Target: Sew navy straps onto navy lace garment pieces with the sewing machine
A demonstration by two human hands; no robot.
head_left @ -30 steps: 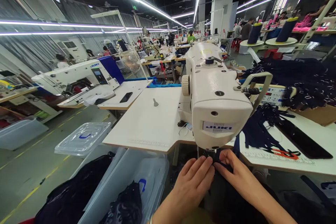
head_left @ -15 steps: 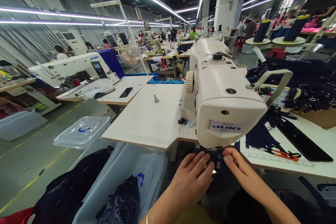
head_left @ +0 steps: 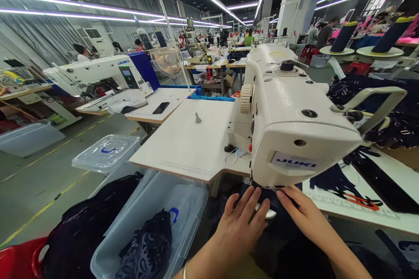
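The dark navy fabric [head_left: 280,223] lies directly under the front end of the white sewing machine [head_left: 288,113], in the cut-out at the near edge of the table [head_left: 186,148], and both hands press on it there. The left hand [head_left: 242,223] is laid flat with fingers spread and extended, fingertips touching the cloth right below the machine's head. The right hand [head_left: 304,216] is also flat and open, fingers straight and pointing in towards the left hand; neither hand is curled around anything. Only a narrow gap separates the two sets of fingertips, and a small pale part shows in it, too hidden to identify. The machine's head overhangs the hands closely, so there is little room above them. To the left, the tabletop is broad and mostly bare out to its front edge. Below that edge stands a clear plastic bin [head_left: 193,202] holding more dark cloth, close beside the left forearm. A clear lid [head_left: 106,152] sits beyond it, with a red tub [head_left: 16,257] at the lower left corner. To the right, dark strips [head_left: 381,183] lie on the table near the right wrist, and a heap of dark garments [head_left: 389,91] crowds the space behind the machine. An open aisle runs along the far left.
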